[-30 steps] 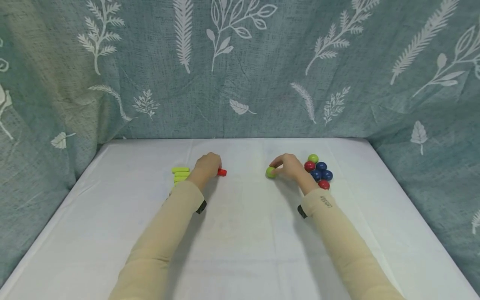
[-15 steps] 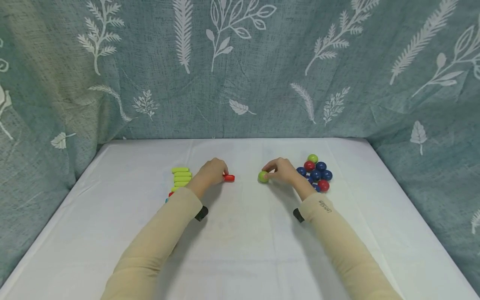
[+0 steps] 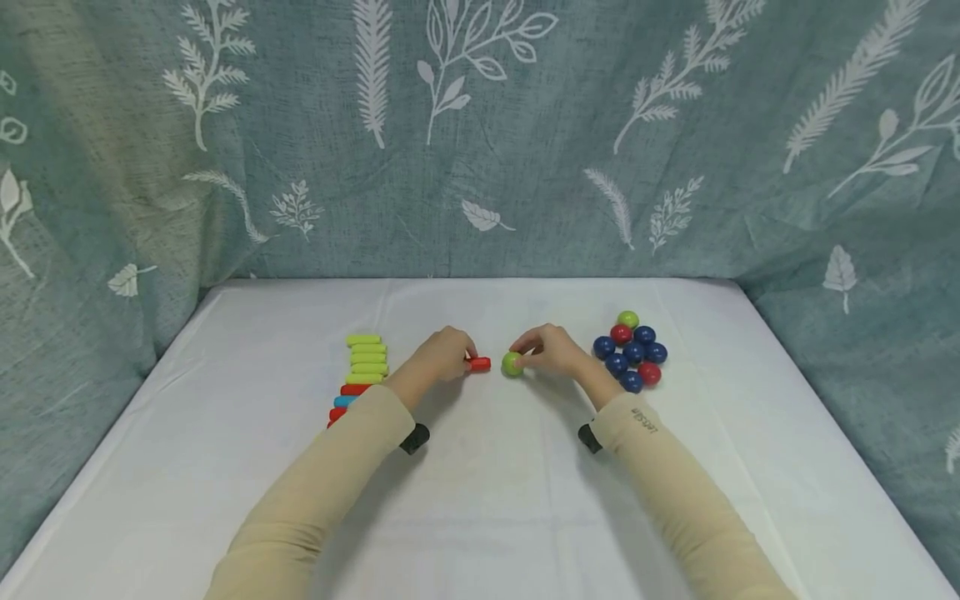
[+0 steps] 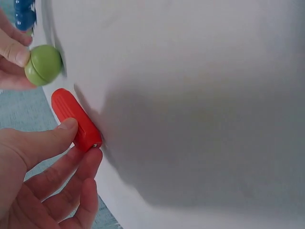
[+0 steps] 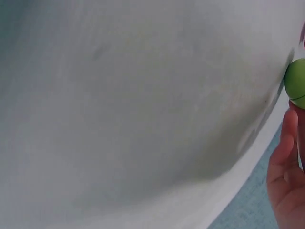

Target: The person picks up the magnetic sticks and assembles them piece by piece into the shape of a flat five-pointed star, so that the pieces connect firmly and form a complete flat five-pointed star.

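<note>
My left hand (image 3: 442, 354) pinches a short red ridged plastic bar (image 3: 480, 364) near the middle of the white table. In the left wrist view the thumb lies over the red bar (image 4: 78, 121), and a small metal spot shows at its near end. My right hand (image 3: 551, 350) holds a green ball (image 3: 512, 363) between thumb and fingers. A seam runs round the green ball (image 4: 44, 65). The bar's far end points towards the ball, with a small gap between them. At the right wrist view's edge, only part of the green ball (image 5: 296, 81) appears.
Left of the hands lies a column of green bars (image 3: 368, 358), with red bars (image 3: 356, 389) and a blue bar (image 3: 346, 402) below, partly behind the left sleeve. Right of them sit several dark blue balls (image 3: 633, 352), two red balls (image 3: 649, 372) and another green ball (image 3: 627, 319).
Both hands have moved towards each other and nearer to me, the left carrying the red bar rightward, the right carrying the green ball leftward. More of the bars and blue balls is uncovered.
</note>
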Demonstrator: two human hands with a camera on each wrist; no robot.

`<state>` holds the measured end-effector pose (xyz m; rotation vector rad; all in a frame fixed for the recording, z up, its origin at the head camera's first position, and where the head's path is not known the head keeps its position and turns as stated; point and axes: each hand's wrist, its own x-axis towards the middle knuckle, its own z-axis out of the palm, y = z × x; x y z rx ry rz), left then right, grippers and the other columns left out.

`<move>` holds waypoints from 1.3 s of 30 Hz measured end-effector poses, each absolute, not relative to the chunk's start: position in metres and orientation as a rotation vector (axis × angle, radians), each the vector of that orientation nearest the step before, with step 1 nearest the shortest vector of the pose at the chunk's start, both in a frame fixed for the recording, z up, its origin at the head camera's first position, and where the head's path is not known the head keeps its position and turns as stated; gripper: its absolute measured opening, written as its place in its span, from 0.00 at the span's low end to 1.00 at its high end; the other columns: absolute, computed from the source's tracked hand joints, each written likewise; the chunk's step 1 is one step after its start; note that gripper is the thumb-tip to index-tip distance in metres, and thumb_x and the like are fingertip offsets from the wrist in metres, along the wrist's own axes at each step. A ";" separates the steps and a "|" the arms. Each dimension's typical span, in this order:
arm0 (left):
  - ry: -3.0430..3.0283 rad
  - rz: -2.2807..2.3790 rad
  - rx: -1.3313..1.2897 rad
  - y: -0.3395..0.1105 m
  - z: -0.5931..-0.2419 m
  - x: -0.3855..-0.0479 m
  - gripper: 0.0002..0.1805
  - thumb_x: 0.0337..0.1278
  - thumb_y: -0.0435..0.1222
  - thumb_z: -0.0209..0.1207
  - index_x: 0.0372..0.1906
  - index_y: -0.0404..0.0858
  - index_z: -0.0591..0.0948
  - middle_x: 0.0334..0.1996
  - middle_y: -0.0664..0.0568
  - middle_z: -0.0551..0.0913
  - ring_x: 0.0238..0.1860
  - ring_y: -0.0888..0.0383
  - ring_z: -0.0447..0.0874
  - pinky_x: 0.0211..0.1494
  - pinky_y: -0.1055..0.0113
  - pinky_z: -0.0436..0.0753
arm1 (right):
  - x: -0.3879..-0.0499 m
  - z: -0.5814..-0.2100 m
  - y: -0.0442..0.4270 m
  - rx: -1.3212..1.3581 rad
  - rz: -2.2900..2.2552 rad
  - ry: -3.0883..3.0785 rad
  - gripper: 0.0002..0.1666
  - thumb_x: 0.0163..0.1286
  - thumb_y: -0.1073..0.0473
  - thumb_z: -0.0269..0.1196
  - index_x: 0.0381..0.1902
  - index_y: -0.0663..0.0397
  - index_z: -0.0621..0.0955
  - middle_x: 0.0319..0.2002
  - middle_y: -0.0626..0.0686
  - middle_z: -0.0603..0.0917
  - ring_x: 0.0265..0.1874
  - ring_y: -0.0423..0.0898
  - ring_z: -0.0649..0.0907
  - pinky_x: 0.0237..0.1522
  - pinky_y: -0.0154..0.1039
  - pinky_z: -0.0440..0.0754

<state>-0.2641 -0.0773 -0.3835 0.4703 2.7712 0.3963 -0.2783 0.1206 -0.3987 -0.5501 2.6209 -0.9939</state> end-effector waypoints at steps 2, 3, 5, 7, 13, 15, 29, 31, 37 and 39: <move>2.775 0.397 0.476 -0.076 -0.384 -0.263 0.12 0.56 0.30 0.57 0.45 0.35 0.82 0.41 0.46 0.82 0.41 0.54 0.77 0.50 0.61 0.75 | -0.277 -0.399 0.118 -0.568 -1.009 2.610 0.14 0.59 0.61 0.65 0.43 0.61 0.82 0.42 0.56 0.83 0.43 0.50 0.81 0.47 0.41 0.77; 2.776 0.399 0.481 -0.075 -0.384 -0.263 0.12 0.56 0.30 0.57 0.45 0.35 0.82 0.40 0.46 0.82 0.40 0.55 0.77 0.49 0.61 0.75 | -0.277 -0.399 0.117 -0.574 -1.017 2.608 0.14 0.59 0.61 0.65 0.43 0.61 0.82 0.42 0.56 0.83 0.43 0.50 0.81 0.47 0.41 0.77; 2.774 0.411 0.485 -0.074 -0.385 -0.262 0.12 0.56 0.30 0.57 0.45 0.35 0.82 0.40 0.46 0.82 0.38 0.55 0.77 0.48 0.62 0.75 | -0.276 -0.399 0.116 -0.590 -1.025 2.607 0.14 0.59 0.62 0.65 0.43 0.62 0.82 0.42 0.56 0.83 0.42 0.51 0.81 0.46 0.41 0.77; 2.774 0.421 0.497 -0.074 -0.384 -0.262 0.11 0.56 0.30 0.58 0.45 0.34 0.82 0.40 0.46 0.82 0.37 0.55 0.76 0.47 0.62 0.75 | -0.275 -0.398 0.115 -0.597 -1.031 2.607 0.15 0.59 0.62 0.65 0.43 0.62 0.82 0.42 0.56 0.83 0.42 0.51 0.81 0.45 0.41 0.77; 2.784 0.425 0.528 -0.073 -0.383 -0.263 0.11 0.56 0.29 0.57 0.45 0.34 0.82 0.43 0.45 0.81 0.44 0.53 0.77 0.51 0.61 0.74 | -0.276 -0.398 0.113 -0.604 -1.069 2.599 0.15 0.59 0.61 0.65 0.43 0.62 0.82 0.42 0.57 0.83 0.38 0.49 0.81 0.38 0.38 0.79; 2.785 0.424 0.525 -0.073 -0.383 -0.262 0.11 0.56 0.29 0.57 0.44 0.34 0.82 0.43 0.45 0.81 0.45 0.53 0.77 0.51 0.61 0.74 | -0.276 -0.399 0.113 -0.586 -1.088 2.581 0.15 0.59 0.61 0.65 0.43 0.62 0.82 0.42 0.57 0.83 0.38 0.49 0.81 0.37 0.37 0.79; 2.769 0.447 0.483 -0.073 -0.383 -0.253 0.11 0.54 0.28 0.58 0.44 0.33 0.82 0.41 0.46 0.81 0.34 0.56 0.74 0.45 0.63 0.75 | -0.271 -0.397 0.109 -0.481 -1.125 2.467 0.19 0.58 0.59 0.65 0.47 0.62 0.80 0.45 0.61 0.80 0.27 0.42 0.82 0.32 0.35 0.79; 2.764 0.442 0.473 -0.074 -0.383 -0.252 0.11 0.54 0.28 0.58 0.44 0.34 0.82 0.40 0.46 0.81 0.33 0.57 0.74 0.43 0.64 0.76 | -0.271 -0.398 0.106 -0.463 -1.120 2.487 0.20 0.58 0.57 0.66 0.46 0.61 0.80 0.44 0.61 0.80 0.26 0.42 0.82 0.31 0.35 0.79; 2.726 0.439 0.480 -0.076 -0.384 -0.248 0.11 0.55 0.30 0.58 0.44 0.34 0.81 0.34 0.47 0.80 0.29 0.58 0.74 0.36 0.67 0.75 | -0.268 -0.398 0.100 -0.358 -1.048 2.593 0.19 0.56 0.53 0.67 0.44 0.57 0.83 0.40 0.57 0.82 0.24 0.42 0.81 0.28 0.33 0.76; 2.718 0.440 0.493 -0.075 -0.384 -0.246 0.11 0.55 0.30 0.58 0.44 0.34 0.81 0.33 0.48 0.80 0.28 0.58 0.74 0.34 0.67 0.75 | -0.266 -0.397 0.100 -0.351 -1.022 2.610 0.18 0.56 0.54 0.68 0.43 0.57 0.84 0.40 0.57 0.83 0.25 0.42 0.80 0.28 0.32 0.76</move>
